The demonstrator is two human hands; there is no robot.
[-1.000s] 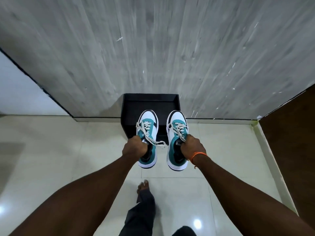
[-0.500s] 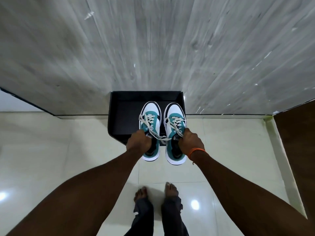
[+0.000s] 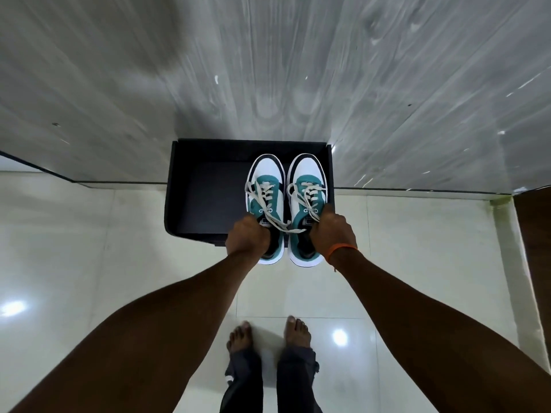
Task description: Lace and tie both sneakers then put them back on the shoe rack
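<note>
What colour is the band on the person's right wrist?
Orange; the wrist band shows clearly in the head view, just behind the right hand.

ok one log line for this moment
phase: returning to rack | left hand: grips left teal-white sneaker | right hand: grips right teal-white sneaker | over black shoe rack

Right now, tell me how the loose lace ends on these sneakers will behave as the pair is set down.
The lace ends look floppy, draping between the left sneaker and right sneaker, so they will probably trail. They could catch the shoe rack edge.
</note>
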